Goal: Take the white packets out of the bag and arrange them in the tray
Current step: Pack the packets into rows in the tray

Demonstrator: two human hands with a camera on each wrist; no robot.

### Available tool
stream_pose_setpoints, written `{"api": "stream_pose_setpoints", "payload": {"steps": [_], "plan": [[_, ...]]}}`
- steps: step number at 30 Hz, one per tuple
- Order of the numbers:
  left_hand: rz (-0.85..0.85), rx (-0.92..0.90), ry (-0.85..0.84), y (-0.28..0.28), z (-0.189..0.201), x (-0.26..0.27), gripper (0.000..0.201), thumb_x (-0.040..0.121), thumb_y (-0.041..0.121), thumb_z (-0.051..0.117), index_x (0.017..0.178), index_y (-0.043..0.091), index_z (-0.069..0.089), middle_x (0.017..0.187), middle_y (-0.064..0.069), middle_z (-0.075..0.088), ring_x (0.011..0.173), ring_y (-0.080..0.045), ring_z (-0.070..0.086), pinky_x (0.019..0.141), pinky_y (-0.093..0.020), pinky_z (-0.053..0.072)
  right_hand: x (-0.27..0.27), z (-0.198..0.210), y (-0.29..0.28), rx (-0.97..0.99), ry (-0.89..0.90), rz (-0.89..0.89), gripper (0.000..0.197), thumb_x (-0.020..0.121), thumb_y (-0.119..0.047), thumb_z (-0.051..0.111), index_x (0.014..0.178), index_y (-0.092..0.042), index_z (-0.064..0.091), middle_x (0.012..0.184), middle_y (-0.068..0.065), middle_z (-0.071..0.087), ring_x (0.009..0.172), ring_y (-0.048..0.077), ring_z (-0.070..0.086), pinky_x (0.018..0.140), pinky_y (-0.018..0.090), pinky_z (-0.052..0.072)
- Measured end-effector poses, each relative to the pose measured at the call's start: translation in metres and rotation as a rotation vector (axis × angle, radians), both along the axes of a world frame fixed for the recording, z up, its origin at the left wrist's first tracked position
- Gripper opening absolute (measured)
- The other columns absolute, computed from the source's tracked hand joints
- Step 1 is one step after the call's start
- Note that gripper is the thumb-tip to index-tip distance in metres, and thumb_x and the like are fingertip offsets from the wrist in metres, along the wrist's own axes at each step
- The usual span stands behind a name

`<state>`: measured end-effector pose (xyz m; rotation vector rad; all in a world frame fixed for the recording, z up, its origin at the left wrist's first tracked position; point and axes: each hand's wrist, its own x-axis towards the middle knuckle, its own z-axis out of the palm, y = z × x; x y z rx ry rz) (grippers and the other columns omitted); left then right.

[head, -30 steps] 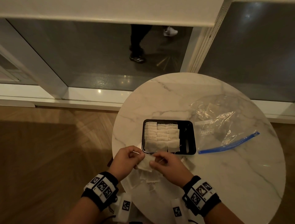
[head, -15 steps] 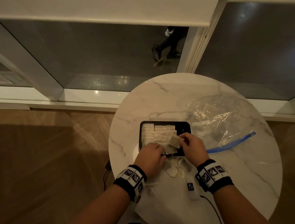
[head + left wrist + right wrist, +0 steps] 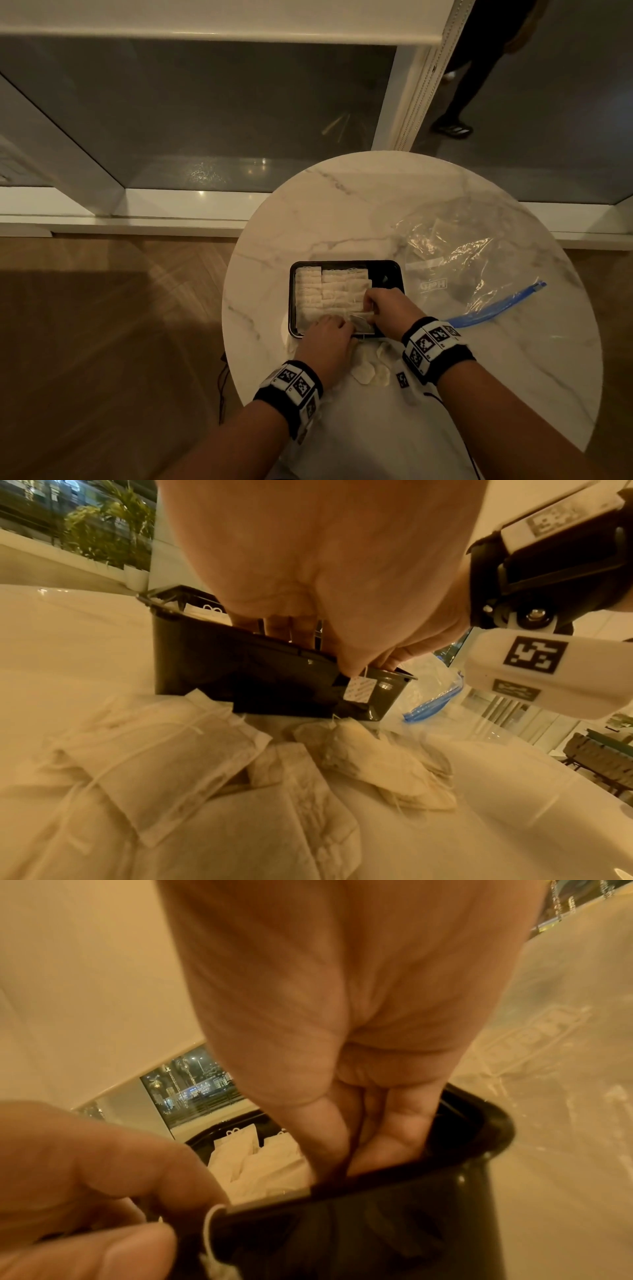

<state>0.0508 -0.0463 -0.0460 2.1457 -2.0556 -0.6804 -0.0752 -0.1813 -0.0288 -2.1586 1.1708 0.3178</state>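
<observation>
Both hands' grip [image 3: 363, 317] on packet [image 3: 359, 323]

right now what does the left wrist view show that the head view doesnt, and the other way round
Only the left wrist view shows the small paper tag hanging on its string against the tray's outer wall, and the loose packets close up.

Only the head view shows the whole clear bag, the round marble table and the packet rows filling the tray's left side.

Both show the black tray, the left hand at its near rim, and the bag's blue zip strip.
</observation>
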Motion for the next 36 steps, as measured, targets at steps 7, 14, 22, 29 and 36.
{"api": "stream_pose_setpoints", "payload": {"steps": [7, 14, 22, 29, 36], "plan": [[-0.043, -0.007, -0.025, 0.001, -0.004, 0.001, 0.029, 0.104, 0.028, 0.036, 0.118, 0.018, 0.059, 0.119, -0.004, 0.062, 0.111, -0.025, 0.051, 0.094, -0.038, 0.038, 0.003, -0.009, -0.003, -0.023, 0.006, -0.005, 0.012, 0.079, -0.005, 0.070, 0.078, -0.017, 0.068, 0.081, -0.003, 0.065, 0.082, 0.016, 0.062, 0.075, 0.028, 0.052], [-0.022, -0.049, 0.021, 0.000, -0.011, -0.007, 0.035, 0.102, 0.032, 0.036, 0.126, 0.020, 0.059, 0.133, 0.001, 0.059, 0.118, -0.023, 0.052, 0.096, -0.040, 0.041, 0.001, -0.014, -0.006, -0.035, 0.013, -0.041, 0.016, 0.080, -0.007, 0.065, 0.086, -0.020, 0.071, 0.089, 0.001, 0.067, 0.084, 0.016, 0.063, 0.071, 0.023, 0.051], [0.081, -0.049, 0.009, -0.007, -0.014, -0.028, 0.054, 0.097, 0.039, 0.041, 0.146, 0.017, 0.042, 0.157, -0.007, 0.038, 0.143, -0.029, 0.036, 0.110, -0.047, 0.035, 0.002, -0.014, -0.007, -0.070, -0.042, -0.160, 0.007, 0.089, -0.016, 0.060, 0.089, -0.014, 0.066, 0.091, 0.008, 0.066, 0.087, 0.023, 0.062, 0.075, 0.030, 0.052], [0.094, 0.032, -0.074, -0.014, -0.016, -0.030, 0.070, 0.093, 0.051, 0.024, 0.150, 0.012, 0.038, 0.157, -0.010, 0.036, 0.146, -0.031, 0.031, 0.115, -0.050, 0.030, 0.004, -0.018, -0.009, -0.052, -0.047, -0.191, 0.006, 0.088, -0.011, 0.058, 0.088, -0.014, 0.063, 0.093, 0.010, 0.065, 0.086, 0.026, 0.062, 0.073, 0.029, 0.050], [0.084, -0.011, -0.128, -0.011, -0.019, -0.035, 0.055, 0.090, 0.047, 0.040, 0.130, 0.015, 0.061, 0.134, -0.005, 0.062, 0.124, -0.024, 0.058, 0.098, -0.041, 0.050, 0.006, -0.021, -0.012, -0.043, -0.028, -0.216, 0.004, 0.085, -0.010, 0.063, 0.086, -0.014, 0.062, 0.096, 0.011, 0.066, 0.088, 0.026, 0.062, 0.074, 0.028, 0.049]]}}
